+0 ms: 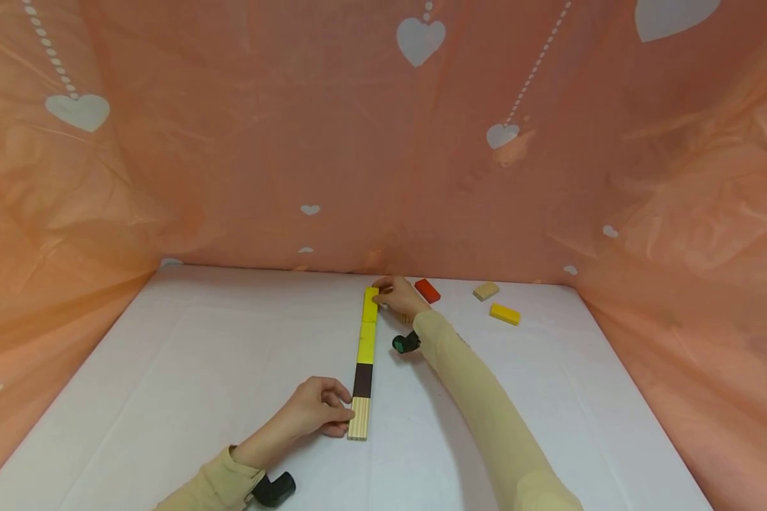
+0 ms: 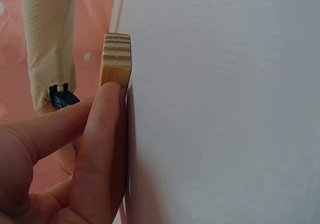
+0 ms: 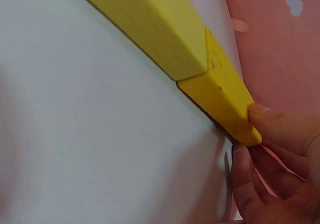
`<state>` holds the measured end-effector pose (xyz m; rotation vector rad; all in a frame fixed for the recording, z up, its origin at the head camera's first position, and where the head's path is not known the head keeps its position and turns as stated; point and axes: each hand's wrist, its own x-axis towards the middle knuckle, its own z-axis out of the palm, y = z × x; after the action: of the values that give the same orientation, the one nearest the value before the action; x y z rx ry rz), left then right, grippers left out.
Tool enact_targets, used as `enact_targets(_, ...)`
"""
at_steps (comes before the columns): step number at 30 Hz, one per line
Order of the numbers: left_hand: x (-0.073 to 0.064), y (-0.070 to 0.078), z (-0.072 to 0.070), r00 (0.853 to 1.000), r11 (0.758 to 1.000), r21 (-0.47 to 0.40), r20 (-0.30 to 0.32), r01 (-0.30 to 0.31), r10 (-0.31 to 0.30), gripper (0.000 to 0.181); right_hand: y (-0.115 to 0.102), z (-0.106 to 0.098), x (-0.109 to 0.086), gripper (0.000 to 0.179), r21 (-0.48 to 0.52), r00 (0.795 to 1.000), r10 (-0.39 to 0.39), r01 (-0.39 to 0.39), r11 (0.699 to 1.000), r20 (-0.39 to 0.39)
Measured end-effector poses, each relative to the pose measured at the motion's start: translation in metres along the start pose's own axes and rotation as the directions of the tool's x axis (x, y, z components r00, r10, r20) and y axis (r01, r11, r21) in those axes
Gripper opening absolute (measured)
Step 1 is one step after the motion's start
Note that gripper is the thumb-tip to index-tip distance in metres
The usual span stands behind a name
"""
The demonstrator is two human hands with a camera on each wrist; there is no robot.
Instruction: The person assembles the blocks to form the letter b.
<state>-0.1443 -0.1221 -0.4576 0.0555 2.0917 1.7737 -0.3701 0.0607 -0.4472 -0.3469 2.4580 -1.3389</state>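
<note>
"While the left hand (image 1: 319,410) touches the striped block (image 1: 359,420) at lower centre of the frame, what's the right hand (image 1: 401,294) doing?"

"Pinching the far yellow block (image 1: 370,305) between its fingers, at upper centre. The dark block (image 1: 363,380) and near yellow block (image 1: 366,343) lie between, end to end on the bench (image 1: 166,397)."

"And the left fingers?"

"Narrow, against the striped block's side; I can't tell whether they pinch it."

"What could go wrong?"

"Uneven pressure from either end might buckle the line at a joint, since no hand steadies the middle. A careless withdrawal could also knock the partly hidden pale block (image 1: 405,319) beside the right hand."
</note>
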Motion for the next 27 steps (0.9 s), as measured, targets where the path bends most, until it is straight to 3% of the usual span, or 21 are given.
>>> enact_targets(7,-0.001,-0.001,0.0,1.0,1.0,0.011,-0.01,0.007,-0.007,0.023,0.002,0.003,0.001,0.033,-0.008,1.0,0.009,-0.009,1.0,-0.011)
enact_targets(15,-0.001,-0.001,-0.003,1.0,1.0,0.006,0.02,-0.012,0.012,0.023,-0.003,-0.001,-0.005,0.033,0.035,1.0,0.01,-0.01,0.999,-0.009)
enact_targets(21,-0.002,0.0,-0.002,1.0,1.0,0.001,0.026,-0.009,0.009,0.023,-0.009,-0.013,-0.011,0.036,0.114,0.999,-0.046,0.044,0.993,0.009)
enact_targets(27,-0.001,0.001,-0.002,1.0,1.0,0.004,0.021,-0.007,0.007,0.023,-0.015,-0.03,-0.022,0.041,0.235,0.992,-0.123,0.11,0.966,0.042)
